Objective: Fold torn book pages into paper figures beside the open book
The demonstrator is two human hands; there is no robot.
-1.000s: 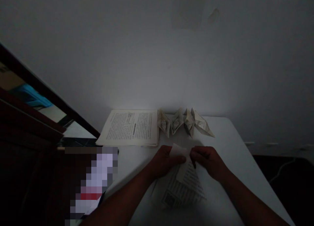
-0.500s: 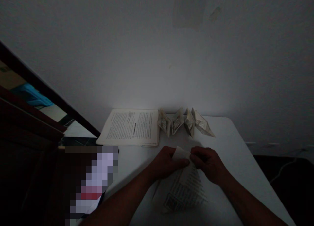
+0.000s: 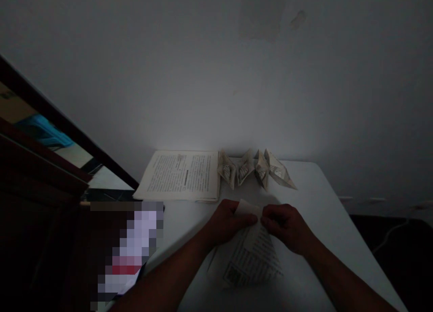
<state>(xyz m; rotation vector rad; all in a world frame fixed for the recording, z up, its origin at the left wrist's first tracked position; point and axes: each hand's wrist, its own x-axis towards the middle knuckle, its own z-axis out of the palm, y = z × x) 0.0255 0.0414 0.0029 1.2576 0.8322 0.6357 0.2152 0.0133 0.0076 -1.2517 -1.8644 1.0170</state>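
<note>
Left: dark frame (image 3: 64, 118) against a pale, marked wall (image 3: 203, 77); printed pages (image 3: 182, 176) lie on the white table (image 3: 314, 181). Centre: left hand (image 3: 228, 222) clamps a folded sheet (image 3: 257, 258) over the table, four paper shapes (image 3: 245, 167) beyond; right hand (image 3: 286, 222), fingers curled, pinches its edge. Right: pale cable (image 3: 385, 237), dark area.

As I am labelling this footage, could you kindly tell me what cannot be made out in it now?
All in the head view:
Left hand: most fingertips, hidden behind the folded, printed off-white paper.
Right hand: exact fingertip contact, too dark.
Stack of printed off-white sheets: wording, too small.
Pale object at lower left: identity, masked by pixelation.
White table: near edge, cut off by the picture's bottom.
</note>
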